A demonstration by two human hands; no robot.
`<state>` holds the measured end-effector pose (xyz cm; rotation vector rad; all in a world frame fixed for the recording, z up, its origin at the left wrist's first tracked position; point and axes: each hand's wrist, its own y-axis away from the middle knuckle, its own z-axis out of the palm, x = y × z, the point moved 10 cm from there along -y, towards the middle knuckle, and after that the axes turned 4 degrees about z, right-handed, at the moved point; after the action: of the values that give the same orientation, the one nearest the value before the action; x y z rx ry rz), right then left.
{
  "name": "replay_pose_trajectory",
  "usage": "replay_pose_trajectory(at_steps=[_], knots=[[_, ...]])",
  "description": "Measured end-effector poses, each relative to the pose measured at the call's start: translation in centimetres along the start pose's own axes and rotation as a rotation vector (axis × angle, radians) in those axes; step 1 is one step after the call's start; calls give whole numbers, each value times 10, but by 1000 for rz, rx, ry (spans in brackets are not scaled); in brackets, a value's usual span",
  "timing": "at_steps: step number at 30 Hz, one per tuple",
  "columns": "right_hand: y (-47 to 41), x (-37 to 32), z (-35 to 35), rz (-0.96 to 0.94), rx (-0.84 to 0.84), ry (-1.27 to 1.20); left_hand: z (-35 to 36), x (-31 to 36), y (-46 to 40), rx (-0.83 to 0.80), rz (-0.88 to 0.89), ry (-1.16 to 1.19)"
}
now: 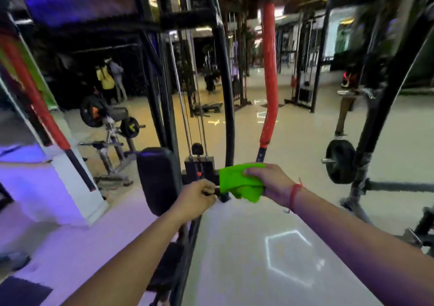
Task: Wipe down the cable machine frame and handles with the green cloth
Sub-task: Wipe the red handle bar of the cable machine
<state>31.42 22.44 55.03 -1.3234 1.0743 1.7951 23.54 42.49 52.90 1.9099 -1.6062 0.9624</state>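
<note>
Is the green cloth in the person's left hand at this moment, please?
No, the green cloth is gripped by the right hand, while the left hand holds a small dark part of the machine.

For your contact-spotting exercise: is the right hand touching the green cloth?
Touching. The head view shows the right hand gripping the green cloth, its fingers curled over the bunched fabric.

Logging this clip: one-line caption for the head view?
Right hand presses green cloth against black frame upright while left hand grips a small fitting beside it.

Gym: weight plates [340, 161], cable machines [303, 89]
</note>
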Motion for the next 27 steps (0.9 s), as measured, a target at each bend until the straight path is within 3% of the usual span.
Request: replay_pose_trajectory(at_steps=[6, 14, 18, 22, 27], knots=[[-11, -171, 40, -268, 113, -317, -142, 128, -60, 84, 291, -58], [-22, -364, 52, -678, 259, -331, -255, 258, -120, 232, 543, -219], [-24, -419, 47, -842, 390, -257, -277, 305, -150, 262, 622, -282], [-25, -464, 32, -1016, 684, -1, -291, 343, -183, 360, 675, -376], [-55, -514, 25, -1189, 786, 266, -292, 385, -231, 432, 770, -390]])
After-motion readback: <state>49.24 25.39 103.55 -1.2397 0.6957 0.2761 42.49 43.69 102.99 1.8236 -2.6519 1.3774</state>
